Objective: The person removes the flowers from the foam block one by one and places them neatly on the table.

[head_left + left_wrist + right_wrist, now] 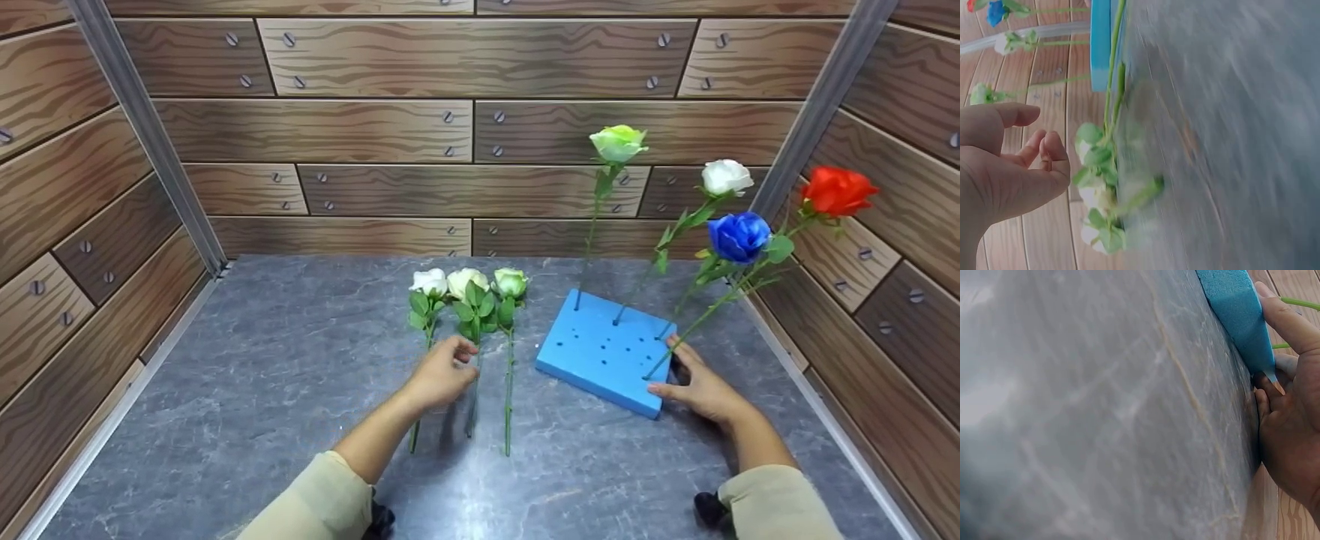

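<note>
My left hand (pixel 442 375) hovers over the stem of the middle of three roses lying on the tabletop. Its fingers are loosely bent with nothing between them, and the left wrist view shows it apart from the stems. The lying roses are a white rose (pixel 429 282), a cream rose (pixel 468 282) and a pale green rose (pixel 511 282). At the right edge of a blue foam block (pixel 581 360) with several holes, my right hand (pixel 705 390) grips the block, thumb near its front corner. From the block rise a yellow-green rose (pixel 618 142), a white rose, a blue rose (pixel 739 237) and a red rose (pixel 838 190).
The grey marbled tabletop (pixel 247 390) is bounded by wood-patterned walls (pixel 375 60) at the back and both sides. Metal strips (pixel 142 135) run along the wall corners. The tall stems lean over the right side, close to the right hand.
</note>
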### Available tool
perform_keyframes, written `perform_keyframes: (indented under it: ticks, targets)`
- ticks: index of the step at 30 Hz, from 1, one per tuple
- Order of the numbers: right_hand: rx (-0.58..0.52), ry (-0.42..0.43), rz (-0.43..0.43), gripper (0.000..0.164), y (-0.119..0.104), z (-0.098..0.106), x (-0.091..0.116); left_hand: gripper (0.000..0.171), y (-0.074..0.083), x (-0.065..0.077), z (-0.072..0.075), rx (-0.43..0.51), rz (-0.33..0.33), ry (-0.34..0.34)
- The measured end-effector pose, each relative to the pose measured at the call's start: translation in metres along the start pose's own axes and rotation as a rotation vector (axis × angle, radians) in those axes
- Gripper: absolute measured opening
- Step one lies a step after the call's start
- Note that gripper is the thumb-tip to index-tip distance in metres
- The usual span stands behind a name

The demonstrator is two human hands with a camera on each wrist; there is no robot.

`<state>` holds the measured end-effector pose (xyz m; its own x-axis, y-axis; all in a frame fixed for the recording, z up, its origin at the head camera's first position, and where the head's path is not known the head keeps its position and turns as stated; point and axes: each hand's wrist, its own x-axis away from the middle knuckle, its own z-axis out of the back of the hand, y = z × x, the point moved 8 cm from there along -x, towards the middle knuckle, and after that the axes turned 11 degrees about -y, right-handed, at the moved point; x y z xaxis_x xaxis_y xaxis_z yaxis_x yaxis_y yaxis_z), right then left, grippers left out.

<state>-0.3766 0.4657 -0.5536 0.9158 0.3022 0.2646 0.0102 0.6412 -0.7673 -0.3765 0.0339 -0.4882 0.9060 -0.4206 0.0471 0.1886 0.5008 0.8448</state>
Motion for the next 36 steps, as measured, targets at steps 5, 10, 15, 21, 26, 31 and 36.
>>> perform_keyframes:
  ticks: [5,10,15,21,26,31,36]
  targets:
    - [-0.01,-0.006,-0.006,0.117,0.0,0.0,0.0,0.033,0.015,-0.008,-0.021,-0.013,-0.033,-0.038]
    - [-0.01,-0.019,-0.03,0.118,0.001,-0.002,0.002,0.031,0.027,-0.016,-0.041,-0.009,-0.045,-0.066]
    - [-0.008,-0.013,-0.024,0.118,0.0,-0.001,0.002,0.03,0.042,-0.027,-0.058,0.009,-0.094,-0.061]
    - [-0.014,-0.009,-0.009,0.117,0.0,0.0,0.002,0.026,0.051,-0.034,-0.079,0.039,-0.109,-0.067]
    - [-0.017,-0.004,-0.009,0.116,0.001,0.001,0.001,0.026,0.059,-0.042,-0.099,0.096,-0.12,-0.099]
    - [-0.026,-0.008,-0.006,0.116,0.001,0.001,0.001,0.026,0.069,-0.051,-0.119,0.115,-0.135,-0.125]
    - [-0.03,-0.011,-0.011,0.117,0.002,0.001,0.0,0.026,0.079,-0.056,-0.14,0.118,-0.145,-0.165]
